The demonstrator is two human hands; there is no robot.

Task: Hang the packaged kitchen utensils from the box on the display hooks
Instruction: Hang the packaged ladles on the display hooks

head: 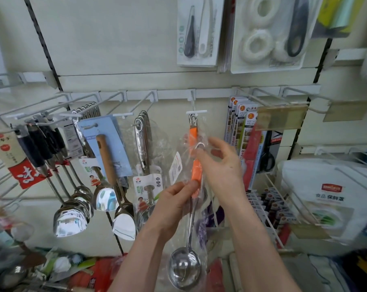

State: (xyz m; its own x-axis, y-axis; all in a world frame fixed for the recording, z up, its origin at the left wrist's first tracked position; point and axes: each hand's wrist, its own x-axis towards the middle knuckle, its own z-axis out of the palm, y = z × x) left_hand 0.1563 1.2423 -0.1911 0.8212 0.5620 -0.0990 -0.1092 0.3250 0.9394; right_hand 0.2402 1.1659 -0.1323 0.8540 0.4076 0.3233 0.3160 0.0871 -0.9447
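Observation:
A steel ladle [185, 268] with an orange handle, wrapped in a clear plastic bag, hangs upright in the middle of the view. My left hand [174, 202] pinches the lower end of the orange handle through the bag. My right hand [221, 167] holds the upper part of the handle at its metal loop. Directly above, another orange-handled utensil [193, 131] in plastic hangs on a white display hook [196, 111]. The box is not clearly in view.
To the left, hooks carry spatulas and spoons [73, 218], a wooden-handled turner [106, 163] and starred steel handles [141, 142]. Fruit-knife packs [244, 140] hang at the right, above a white wire rack [273, 207]. Loose packaged goods [68, 270] lie below.

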